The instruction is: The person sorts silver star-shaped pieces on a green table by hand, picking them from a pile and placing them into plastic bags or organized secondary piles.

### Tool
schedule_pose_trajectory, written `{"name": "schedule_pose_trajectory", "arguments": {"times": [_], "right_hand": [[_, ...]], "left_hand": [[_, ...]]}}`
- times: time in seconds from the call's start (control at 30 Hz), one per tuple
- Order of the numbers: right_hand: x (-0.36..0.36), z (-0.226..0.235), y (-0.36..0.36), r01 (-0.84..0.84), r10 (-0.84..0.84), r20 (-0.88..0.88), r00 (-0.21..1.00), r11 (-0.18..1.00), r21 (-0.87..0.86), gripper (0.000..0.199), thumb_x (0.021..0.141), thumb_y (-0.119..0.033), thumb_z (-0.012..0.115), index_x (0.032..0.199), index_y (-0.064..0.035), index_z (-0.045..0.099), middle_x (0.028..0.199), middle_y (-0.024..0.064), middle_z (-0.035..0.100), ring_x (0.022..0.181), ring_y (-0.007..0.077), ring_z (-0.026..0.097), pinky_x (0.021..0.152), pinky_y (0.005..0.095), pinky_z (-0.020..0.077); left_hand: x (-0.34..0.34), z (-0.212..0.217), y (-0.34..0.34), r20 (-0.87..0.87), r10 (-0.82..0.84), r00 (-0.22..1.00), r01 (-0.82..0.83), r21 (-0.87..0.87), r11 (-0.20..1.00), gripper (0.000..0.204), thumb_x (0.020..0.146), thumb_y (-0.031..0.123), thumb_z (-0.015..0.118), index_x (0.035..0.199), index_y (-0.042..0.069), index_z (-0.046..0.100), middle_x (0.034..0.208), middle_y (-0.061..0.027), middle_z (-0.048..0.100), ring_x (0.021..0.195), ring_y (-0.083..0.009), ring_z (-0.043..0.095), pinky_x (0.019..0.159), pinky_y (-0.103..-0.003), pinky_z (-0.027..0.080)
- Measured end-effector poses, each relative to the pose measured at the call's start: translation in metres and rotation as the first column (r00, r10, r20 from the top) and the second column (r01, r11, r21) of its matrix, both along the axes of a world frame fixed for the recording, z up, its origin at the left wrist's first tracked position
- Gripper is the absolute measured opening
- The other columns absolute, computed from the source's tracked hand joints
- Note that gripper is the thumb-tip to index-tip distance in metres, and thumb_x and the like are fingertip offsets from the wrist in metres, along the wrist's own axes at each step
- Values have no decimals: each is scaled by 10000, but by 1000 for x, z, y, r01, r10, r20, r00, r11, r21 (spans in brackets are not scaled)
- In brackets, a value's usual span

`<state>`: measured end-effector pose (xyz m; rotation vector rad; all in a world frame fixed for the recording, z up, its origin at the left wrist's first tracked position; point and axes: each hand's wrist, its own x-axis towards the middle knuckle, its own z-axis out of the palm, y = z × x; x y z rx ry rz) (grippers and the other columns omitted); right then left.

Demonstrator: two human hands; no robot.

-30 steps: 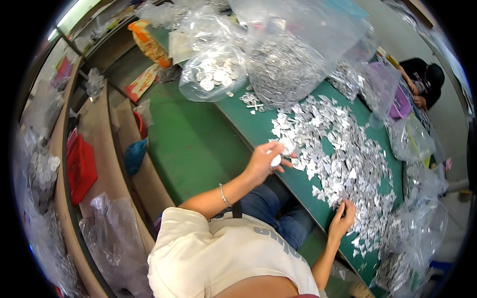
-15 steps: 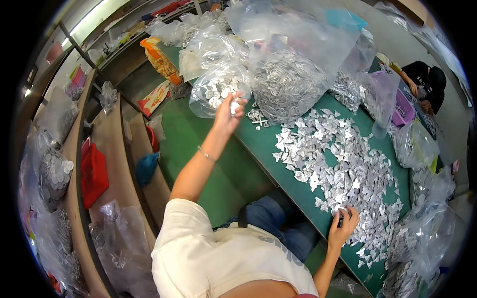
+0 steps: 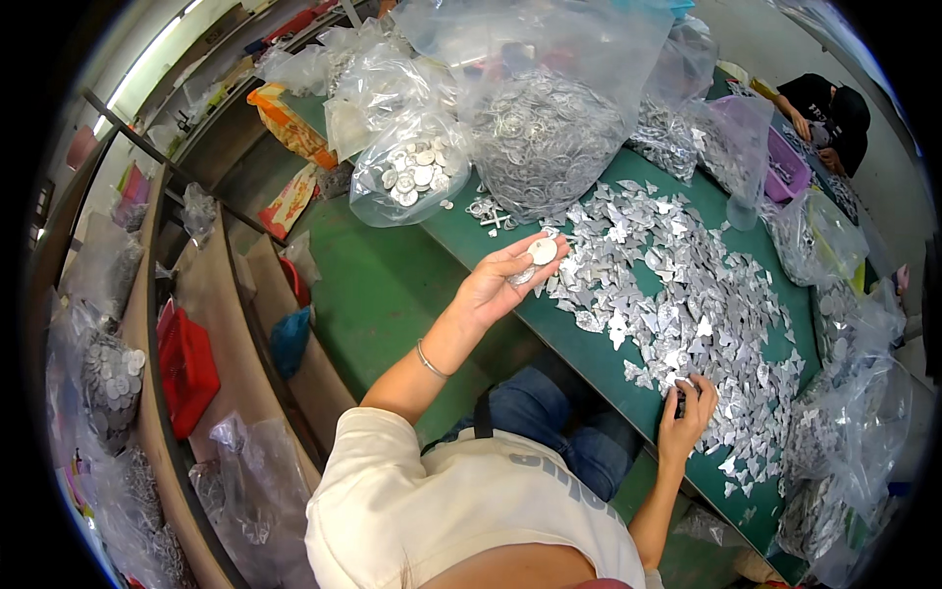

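Note:
My left hand [image 3: 491, 287] is palm up at the table's near edge, fingers curled around a few round silver discs [image 3: 543, 251]. Similar discs [image 3: 420, 175] fill a clear plastic bag [image 3: 369, 204] beyond that hand. My right hand [image 3: 691, 424] rests at the near side of a wide pile of small flat silver metal pieces [image 3: 677, 285], its fingers bent together. Something small and dark shows between those fingers, too hidden to name. The pile is spread over the green tabletop [image 3: 589, 344].
A large clear bag [image 3: 549, 147] of silver pieces stands behind the pile, with more bags [image 3: 844, 432] along the right. Across the table, another person [image 3: 829, 123] works beside a purple basket [image 3: 785, 162]. Shelves on the left hold a red basket [image 3: 186, 368] and bagged parts.
My left hand has come away from the bag of discs, moving right and nearer, and turned palm up with discs in it. My right hand stays by the pile. The view has shifted slightly.

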<state>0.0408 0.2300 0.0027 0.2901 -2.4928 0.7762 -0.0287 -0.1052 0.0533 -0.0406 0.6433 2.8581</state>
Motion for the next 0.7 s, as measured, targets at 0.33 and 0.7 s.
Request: {"name": "schedule_pose_trajectory", "arguments": {"times": [0.33,0.7], "right_hand": [[-1,1,0,-9,10,-20,1000,1000,27,148,718,10,625,860,20,585,1031,159,536,996,340,490,864,425,382],[-2,-1,1,-15,15,8,1000,1000,0,125,743,-11,612,863,14,589,1023,161,536,998,342,489,866,430,375]], "left_hand": [[5,-16,-11,92,-55,994,7,454,891,208,878,151,406,968,-10,502,838,-90,442,770,-197,450,610,-292,444],[5,-9,4,96,1,995,-29,289,957,462,924,235,366,1299,-31,333,1347,-226,349,1264,-356,337,1031,-476,314]]}}
